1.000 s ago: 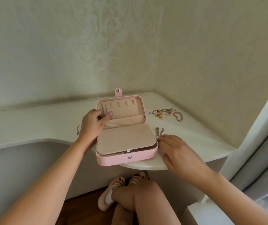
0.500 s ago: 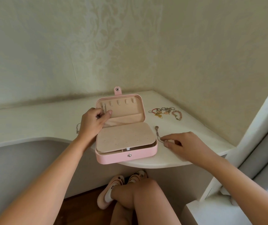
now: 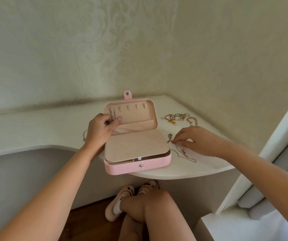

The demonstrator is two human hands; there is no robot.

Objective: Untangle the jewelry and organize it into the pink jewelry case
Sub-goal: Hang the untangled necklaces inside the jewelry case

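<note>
The pink jewelry case lies open on the white desk, its lid leaning back with a row of small hooks. My left hand is at the lid's left side and pinches a thin chain that hangs from the leftmost hook. To the right of the case my right hand pinches a silver necklace whose chain trails on the desk toward the front edge. A small pendant lies beside the fingertips. A tangle of rings, bracelets and gold pieces sits behind the right hand.
Another silver chain lies on the desk left of my left wrist. Walls close the corner behind and to the right. A white frame stands at the right. My crossed legs are under the desk's curved front edge.
My right hand moved away from the case's right edge to the right and back. It drew the silver necklace out along the desk. My left hand stayed at the lid.
</note>
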